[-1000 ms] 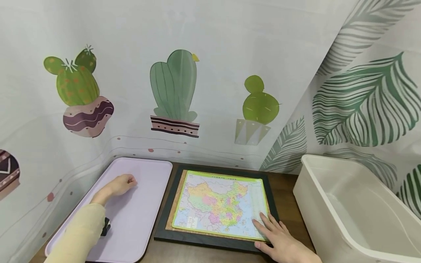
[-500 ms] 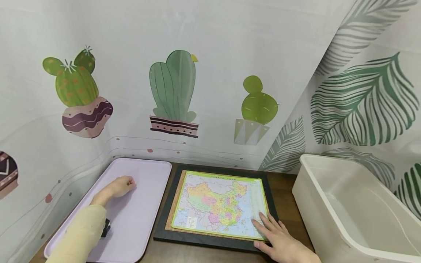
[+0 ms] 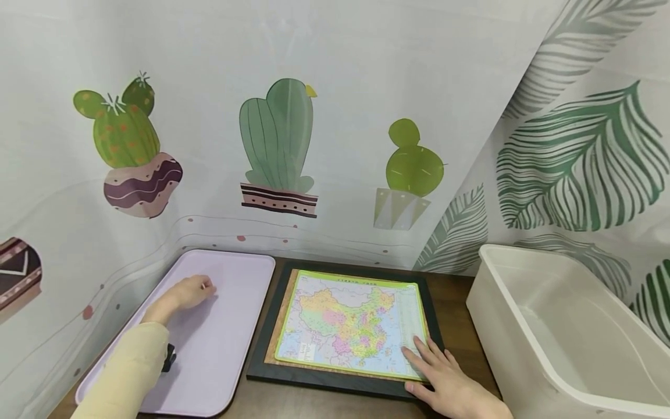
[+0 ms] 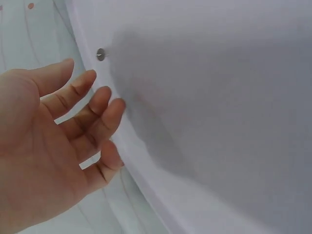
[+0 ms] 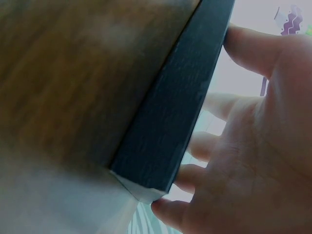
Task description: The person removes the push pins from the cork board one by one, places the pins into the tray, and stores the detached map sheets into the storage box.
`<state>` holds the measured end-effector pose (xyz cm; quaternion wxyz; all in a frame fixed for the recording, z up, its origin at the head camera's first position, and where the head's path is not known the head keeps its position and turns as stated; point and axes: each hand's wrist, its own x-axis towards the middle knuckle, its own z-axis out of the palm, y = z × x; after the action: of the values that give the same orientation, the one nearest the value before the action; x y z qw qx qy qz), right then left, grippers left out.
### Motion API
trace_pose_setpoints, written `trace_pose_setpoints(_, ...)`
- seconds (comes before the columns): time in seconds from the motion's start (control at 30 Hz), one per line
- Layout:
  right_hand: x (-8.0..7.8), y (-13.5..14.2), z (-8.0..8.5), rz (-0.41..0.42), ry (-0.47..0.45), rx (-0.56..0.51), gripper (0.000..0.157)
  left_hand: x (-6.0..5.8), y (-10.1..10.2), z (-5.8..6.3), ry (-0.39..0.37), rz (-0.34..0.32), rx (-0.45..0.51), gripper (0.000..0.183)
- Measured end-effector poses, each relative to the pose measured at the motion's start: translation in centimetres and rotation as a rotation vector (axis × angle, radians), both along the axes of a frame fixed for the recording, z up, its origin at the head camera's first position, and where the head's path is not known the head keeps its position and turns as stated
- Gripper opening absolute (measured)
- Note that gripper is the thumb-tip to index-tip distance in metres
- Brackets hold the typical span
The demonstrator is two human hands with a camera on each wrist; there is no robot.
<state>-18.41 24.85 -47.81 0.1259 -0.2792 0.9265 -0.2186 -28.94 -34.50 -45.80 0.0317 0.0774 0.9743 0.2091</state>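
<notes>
My left hand (image 3: 191, 292) hovers over a pale purple tray (image 3: 238, 291), its fingers loosely curled. In the left wrist view a small thumbtack (image 4: 101, 54) with a round metal head lies on the tray near its edge, just beyond the thumb and index fingertips and apart from them. My right hand (image 3: 445, 378) rests with spread fingers on the lower right corner of a map of China (image 3: 340, 326) with a green border. Under the map is a cork board with a black frame (image 3: 309, 377). From the right wrist view, that hand lies along the frame's edge.
A deep off-white bin (image 3: 508, 326) stands right of the framed board on the brown wooden table (image 3: 460, 314). Behind everything hangs a white curtain (image 3: 345, 70) printed with cacti and leaves. A black wrist device (image 3: 168, 358) sits at the left sleeve.
The thumb and fingers of my left hand look slightly more parted, and the hand stays over the same part of the tray. My right hand has not moved on the map.
</notes>
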Motion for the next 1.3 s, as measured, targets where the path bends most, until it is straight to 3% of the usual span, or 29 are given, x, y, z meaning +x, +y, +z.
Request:
trace_pose_setpoints(0.2, 0.0, -0.1, 0.0, -0.005, 0.004, -0.001, 0.069, 0.4, 0.1, 1.5, -0.008, 0.015, 0.014, 0.018)
trace_pose_setpoints(0.6, -0.2, -0.3, -0.3, -0.011, -0.011, 0.008, 0.071, 1.3, 2.4, 3.6, 0.112, -0.047, 0.053, 0.019)
trace_pose_setpoints(1.3, -0.1, 0.2, -0.3, 0.010, 0.040, 0.004, 0.069, 1.5, 9.5, 3.8, 0.076, -0.029, 0.209, 0.015)
